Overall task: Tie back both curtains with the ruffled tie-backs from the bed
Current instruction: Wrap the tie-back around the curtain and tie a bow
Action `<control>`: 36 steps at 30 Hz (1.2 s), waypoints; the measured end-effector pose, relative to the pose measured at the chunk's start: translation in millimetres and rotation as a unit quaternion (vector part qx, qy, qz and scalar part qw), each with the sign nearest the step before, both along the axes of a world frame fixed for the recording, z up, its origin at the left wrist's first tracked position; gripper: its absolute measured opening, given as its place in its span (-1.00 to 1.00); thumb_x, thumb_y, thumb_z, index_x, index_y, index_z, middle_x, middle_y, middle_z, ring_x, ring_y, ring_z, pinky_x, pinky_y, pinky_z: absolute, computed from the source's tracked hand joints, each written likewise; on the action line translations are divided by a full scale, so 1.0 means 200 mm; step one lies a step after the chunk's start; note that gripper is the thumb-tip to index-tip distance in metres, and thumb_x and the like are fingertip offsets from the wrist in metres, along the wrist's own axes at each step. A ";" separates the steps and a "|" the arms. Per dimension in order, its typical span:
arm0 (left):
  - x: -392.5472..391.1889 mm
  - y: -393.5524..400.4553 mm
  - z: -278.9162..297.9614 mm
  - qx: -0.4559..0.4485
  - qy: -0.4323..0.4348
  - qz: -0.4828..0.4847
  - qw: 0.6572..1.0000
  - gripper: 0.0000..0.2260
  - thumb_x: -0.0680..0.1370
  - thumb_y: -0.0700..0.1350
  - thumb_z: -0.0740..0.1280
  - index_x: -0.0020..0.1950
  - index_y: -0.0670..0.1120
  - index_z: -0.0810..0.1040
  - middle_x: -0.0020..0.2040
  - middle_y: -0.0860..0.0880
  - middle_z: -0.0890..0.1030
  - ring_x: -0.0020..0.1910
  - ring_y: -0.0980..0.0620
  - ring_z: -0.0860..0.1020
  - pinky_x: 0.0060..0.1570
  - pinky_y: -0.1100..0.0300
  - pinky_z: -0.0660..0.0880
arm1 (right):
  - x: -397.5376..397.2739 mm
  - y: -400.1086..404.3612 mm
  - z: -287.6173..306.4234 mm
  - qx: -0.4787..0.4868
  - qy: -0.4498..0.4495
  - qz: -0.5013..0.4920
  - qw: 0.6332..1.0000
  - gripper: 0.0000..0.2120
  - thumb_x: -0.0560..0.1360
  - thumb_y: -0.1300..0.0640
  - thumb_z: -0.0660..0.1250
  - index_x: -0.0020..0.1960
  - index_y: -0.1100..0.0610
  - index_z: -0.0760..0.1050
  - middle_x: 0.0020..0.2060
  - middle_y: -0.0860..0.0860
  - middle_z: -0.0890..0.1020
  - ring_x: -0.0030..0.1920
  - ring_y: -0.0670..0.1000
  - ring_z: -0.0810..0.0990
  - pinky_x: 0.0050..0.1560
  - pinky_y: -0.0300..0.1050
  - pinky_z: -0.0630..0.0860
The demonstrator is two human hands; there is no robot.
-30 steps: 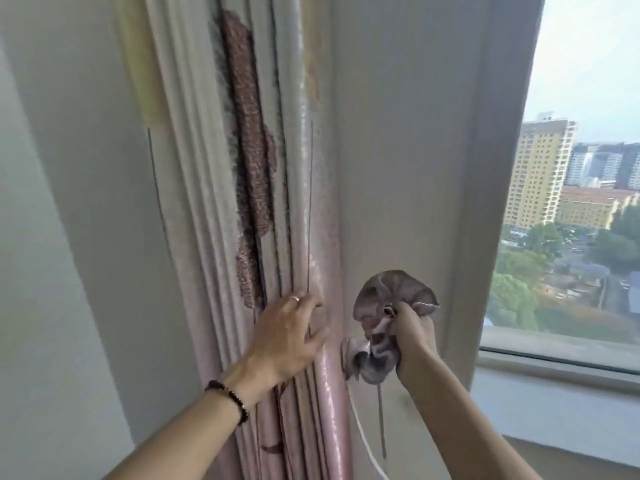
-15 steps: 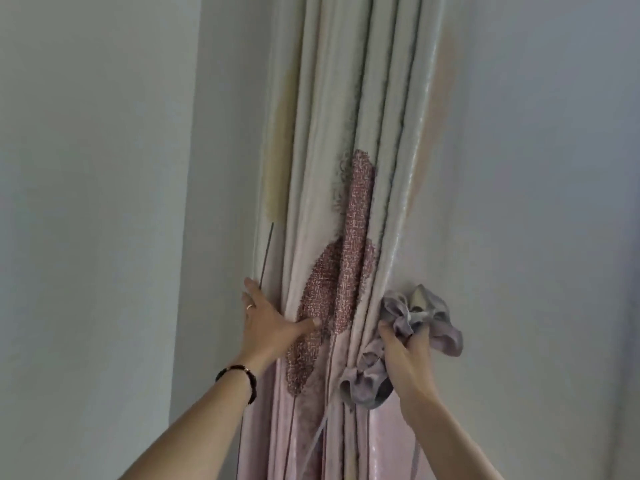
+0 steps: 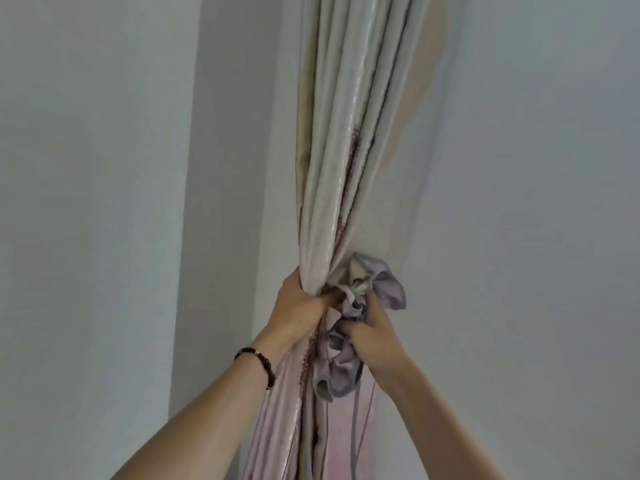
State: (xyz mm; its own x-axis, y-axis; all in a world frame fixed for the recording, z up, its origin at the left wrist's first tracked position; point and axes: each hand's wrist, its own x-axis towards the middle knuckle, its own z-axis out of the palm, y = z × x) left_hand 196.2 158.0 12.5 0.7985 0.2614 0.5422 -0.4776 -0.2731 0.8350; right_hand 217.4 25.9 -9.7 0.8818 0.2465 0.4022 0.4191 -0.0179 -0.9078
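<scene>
A cream and pink curtain [image 3: 349, 140] hangs in folds down the middle of the view, gathered into a tight bunch at mid height. My left hand [image 3: 299, 303] is clenched around that bunch from the left. A grey-lilac ruffled tie-back [image 3: 377, 289] is pressed against the right side of the bunch and trails below in a loop [image 3: 341, 374]. My right hand [image 3: 369, 337] grips the tie-back just right of the curtain. A dark bead bracelet sits on my left wrist.
Plain pale walls [image 3: 97, 202] flank the curtain on both sides, with a wall corner [image 3: 194, 168] to the left. Thin cords [image 3: 355, 427] hang beside the lower curtain.
The left hand went from lying flat on the curtain to clenching it into a bunch. The right hand brought the tie-back against the bunch. The view turned away from the window.
</scene>
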 end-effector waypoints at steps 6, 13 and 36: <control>-0.04 0.08 0.00 0.084 -0.025 0.060 0.994 -0.81 0.50 -0.24 0.37 0.09 -0.08 0.63 -0.06 0.04 0.68 -0.12 0.19 0.63 -0.21 0.48 0.49 | 0.07 -0.09 0.04 0.055 0.035 0.014 0.998 -0.56 0.54 0.42 0.15 0.32 0.06 0.41 -0.11 0.17 0.59 -0.25 0.17 0.61 -0.26 0.02 0.60; -0.19 0.15 0.05 0.035 0.059 -0.027 0.997 -0.75 0.48 -0.28 0.42 -0.03 0.09 0.64 -0.07 0.11 0.72 -0.03 0.14 0.67 -0.02 0.27 0.53 | 0.05 -0.03 0.07 0.090 -0.026 -0.044 0.995 -0.71 0.57 0.14 0.34 0.27 0.07 0.40 0.11 0.08 0.65 0.09 0.04 0.65 0.14 -0.02 0.59; -0.25 0.10 0.07 0.095 0.023 0.028 0.995 -0.77 0.40 -0.18 0.54 0.01 0.04 0.66 -0.06 0.07 0.71 -0.12 0.21 0.66 -0.19 0.43 0.53 | 0.09 -0.25 0.34 -0.160 -0.040 -0.124 0.978 -0.63 0.54 -0.11 0.21 -0.13 0.18 0.58 -0.23 0.12 0.69 -0.25 0.14 0.64 -0.15 -0.03 0.58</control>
